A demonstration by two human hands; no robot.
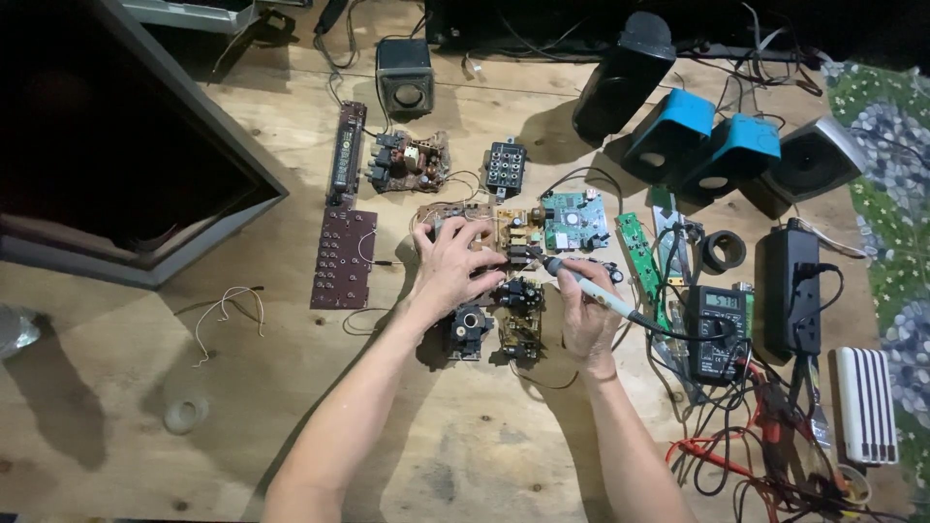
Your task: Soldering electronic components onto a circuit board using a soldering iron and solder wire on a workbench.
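Right hand (588,315) grips soldering iron (581,279); left hand (453,261) flat on circuit board (504,281).

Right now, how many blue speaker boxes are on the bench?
2, side by side at upper right: left blue plastic speaker box beside the tall black speaker, right blue plastic speaker box beside the grey speaker. No others visible.

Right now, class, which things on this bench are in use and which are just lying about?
In use:
left hand pressing on the tan circuit board
right hand holding the soldering iron, tip at that board

Lying about:
multimeter
two blue speakers
green circuit board
brown perforated board
white power bank
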